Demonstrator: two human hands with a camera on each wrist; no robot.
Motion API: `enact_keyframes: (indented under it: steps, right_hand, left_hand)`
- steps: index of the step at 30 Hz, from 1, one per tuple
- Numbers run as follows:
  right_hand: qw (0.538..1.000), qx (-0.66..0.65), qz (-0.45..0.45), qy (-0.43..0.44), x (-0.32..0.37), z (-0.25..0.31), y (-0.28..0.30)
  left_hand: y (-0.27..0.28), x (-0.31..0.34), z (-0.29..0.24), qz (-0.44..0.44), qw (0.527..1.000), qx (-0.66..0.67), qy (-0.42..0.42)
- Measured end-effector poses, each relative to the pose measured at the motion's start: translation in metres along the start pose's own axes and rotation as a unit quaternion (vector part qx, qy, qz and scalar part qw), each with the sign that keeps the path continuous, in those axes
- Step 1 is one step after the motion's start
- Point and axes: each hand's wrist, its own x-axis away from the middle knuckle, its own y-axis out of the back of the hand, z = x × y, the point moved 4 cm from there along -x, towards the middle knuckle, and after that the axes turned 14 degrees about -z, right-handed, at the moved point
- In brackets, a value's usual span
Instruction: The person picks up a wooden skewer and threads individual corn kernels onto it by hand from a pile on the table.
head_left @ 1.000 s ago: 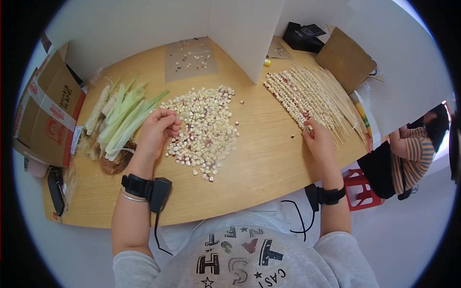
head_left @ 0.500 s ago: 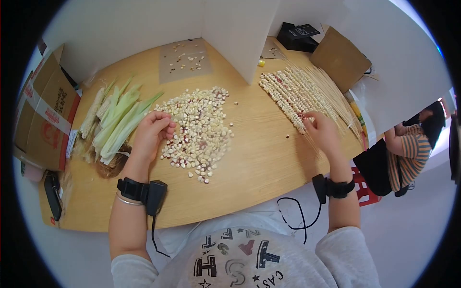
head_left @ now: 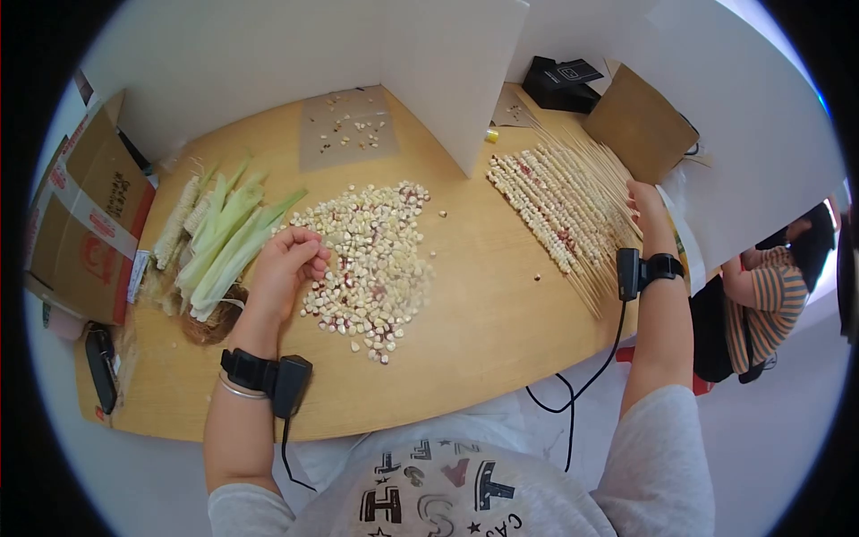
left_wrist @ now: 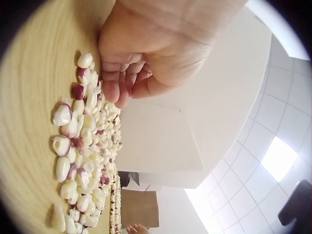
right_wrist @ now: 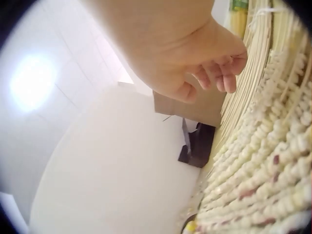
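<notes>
My left hand (head_left: 284, 264) rests at the left edge of a pile of loose white and dark-red corn kernels (head_left: 371, 268), fingers curled and thumb near the fingertips. Whether it pinches a kernel I cannot tell. On the right, a row of bamboo skewers strung with corn kernels (head_left: 555, 201) lies side by side on the table. My right hand (head_left: 646, 201) is beyond them, at the bundle of bare bamboo skewers (head_left: 604, 161). In the right wrist view its loosely curled fingers (right_wrist: 226, 83) overlap the bare skewers (right_wrist: 248, 73), with nothing visible in them.
Corn husks (head_left: 228, 251) and stripped cobs (head_left: 179, 219) lie at the left beside a cardboard box (head_left: 94, 219). White partitions (head_left: 447, 72) stand behind. A clear sheet with scattered kernels (head_left: 344, 130), a black box (head_left: 562, 85) and another cardboard box (head_left: 642, 125) are farther back. Another person (head_left: 769, 282) sits at right.
My right hand has let go of a strung skewer at the near side of the row and moved right and away to the bare skewers. The left hand stays beside the kernel pile.
</notes>
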Motion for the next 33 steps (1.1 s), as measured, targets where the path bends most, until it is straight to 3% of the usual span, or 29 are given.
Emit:
enact_keyframes:
  steps: [1,3,4,9,16,20,22,24,26,27,29,30,32,33]
  right_hand:
    - [1.000,-0.002,0.002,0.002,-0.023,-0.015,-0.007]
    - [0.967,0.138,-0.031,0.213,-0.055,-0.022,-0.017]
    - [0.967,0.136,-0.029,0.215,-0.058,-0.022,-0.021]
    - [0.902,0.395,-0.078,0.155,-0.035,-0.030,-0.011]
    - [0.879,0.375,-0.114,0.271,-0.038,-0.026,-0.010]
    - [0.898,0.160,-0.171,0.373,-0.045,-0.006,-0.003]
    - [0.859,0.044,-0.193,0.473,-0.048,0.008,0.007]
    - [0.892,-0.124,-0.173,0.398,-0.018,0.032,0.019]
    - [0.877,-0.283,-0.105,0.374,0.019,0.053,0.025]
    - [0.876,-0.284,-0.096,0.378,0.039,0.065,0.028]
    - [0.858,-0.304,0.050,0.411,0.086,0.090,0.026]
    - [0.857,-0.304,0.055,0.411,0.111,0.098,0.026]
    - [0.867,-0.194,0.224,0.399,0.162,0.109,0.008]
    - [0.867,-0.158,0.262,0.393,0.179,0.111,-0.004]
  left_hand:
    - [0.000,0.000,0.000,0.000,1.000,-0.003,0.000]
    - [0.001,0.000,0.001,-0.004,1.000,-0.006,0.003]
    - [0.000,0.000,0.001,-0.008,1.000,-0.006,0.002]
    - [-0.001,0.000,0.000,-0.009,1.000,-0.010,0.007]
    - [-0.001,-0.001,0.002,0.002,1.000,-0.011,0.002]
    - [-0.003,-0.001,-0.001,-0.012,1.000,-0.015,0.002]
    - [0.003,0.001,0.001,-0.042,0.999,-0.018,0.010]
    - [0.003,-0.002,0.000,-0.007,1.000,0.008,0.002]
    - [0.006,0.000,-0.002,-0.019,1.000,0.023,-0.001]
    - [0.005,0.001,-0.005,-0.014,0.999,0.036,-0.012]
    - [0.007,0.002,-0.008,-0.035,0.998,0.039,-0.027]
    - [0.009,0.002,-0.010,-0.047,0.997,0.037,-0.044]
    - [0.012,0.002,-0.010,-0.070,0.996,0.026,-0.052]
    - [0.013,0.001,-0.010,-0.088,0.994,0.014,-0.063]
